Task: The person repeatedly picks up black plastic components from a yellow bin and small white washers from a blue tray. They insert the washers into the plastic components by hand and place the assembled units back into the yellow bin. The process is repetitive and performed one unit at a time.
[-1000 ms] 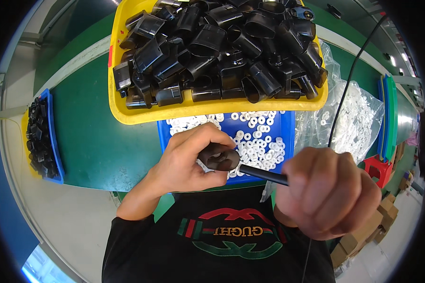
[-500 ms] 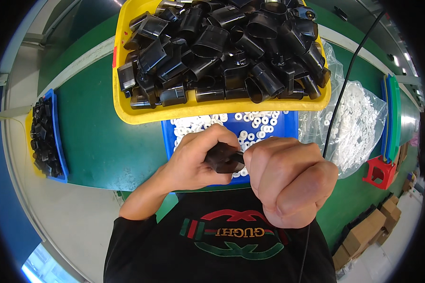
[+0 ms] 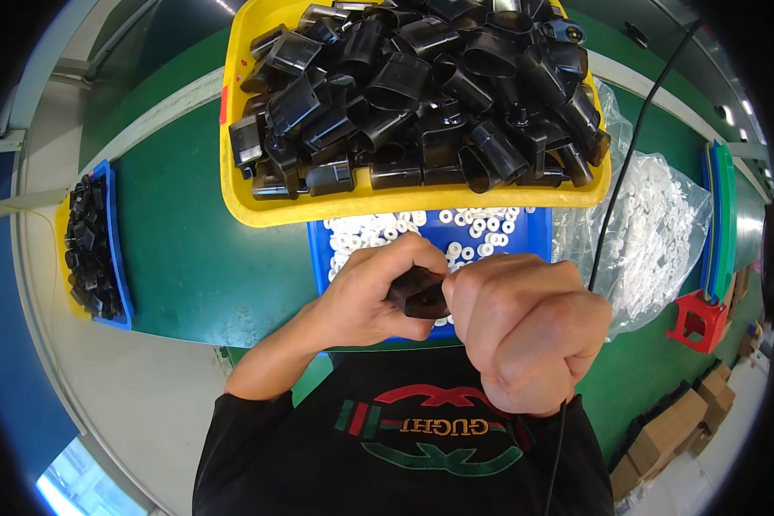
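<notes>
My left hand (image 3: 377, 292) grips a small black plastic housing (image 3: 421, 294) just in front of my chest. My right hand (image 3: 525, 331) is closed around a tool whose black cord (image 3: 615, 185) runs up and away to the right; the tool's tip is hidden where it meets the black part. Both hands hover over a blue tray (image 3: 318, 258) of small white rings (image 3: 473, 236). Behind it stands a yellow tray (image 3: 232, 185) heaped with several black plastic housings (image 3: 421, 86).
A clear bag of white rings (image 3: 654, 224) lies to the right on the green table (image 3: 181, 241). A blue bin of black parts (image 3: 90, 249) sits at the left edge. A small red stand (image 3: 697, 320) and stacked blue-green trays (image 3: 718, 219) are on the right; cardboard boxes (image 3: 688, 421) lie on the floor.
My right hand has moved left, up to the black part; the tool's shaft, visible a second ago, is now hidden between the hands. The left hand stayed put.
</notes>
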The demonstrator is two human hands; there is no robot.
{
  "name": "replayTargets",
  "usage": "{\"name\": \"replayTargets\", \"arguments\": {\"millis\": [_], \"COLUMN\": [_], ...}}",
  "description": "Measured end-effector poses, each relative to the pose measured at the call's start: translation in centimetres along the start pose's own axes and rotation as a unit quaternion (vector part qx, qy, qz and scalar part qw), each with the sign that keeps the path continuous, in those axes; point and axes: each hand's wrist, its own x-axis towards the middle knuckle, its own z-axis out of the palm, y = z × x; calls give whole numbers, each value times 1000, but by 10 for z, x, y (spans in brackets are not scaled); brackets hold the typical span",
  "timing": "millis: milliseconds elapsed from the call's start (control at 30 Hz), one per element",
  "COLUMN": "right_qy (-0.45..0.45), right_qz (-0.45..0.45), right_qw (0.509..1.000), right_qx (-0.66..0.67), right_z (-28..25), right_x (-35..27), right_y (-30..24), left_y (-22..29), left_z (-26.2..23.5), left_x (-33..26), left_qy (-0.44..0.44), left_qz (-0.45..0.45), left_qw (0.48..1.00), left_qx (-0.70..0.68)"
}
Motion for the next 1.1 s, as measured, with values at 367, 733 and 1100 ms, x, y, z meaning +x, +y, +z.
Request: {"name": "replayTargets", "arguments": {"millis": [367, 733, 1100], "right_qy": [-58, 145, 163], "right_qz": [-37, 211, -64], "right_qw": [998, 202, -692], "right_qx": [-4, 945, 700], "right_z": [-8, -13, -54], "right_x": [-6, -11, -37], "right_y": [25, -51, 20], "left_y": [1, 9, 46], "left_z": [2, -25, -39], "left_x": [-3, -1, -8], "left_qy": [51, 115, 306], "left_qz": [20, 106, 32], "left_qw": [993, 985, 941], "left_qx": [104, 71, 138]}}
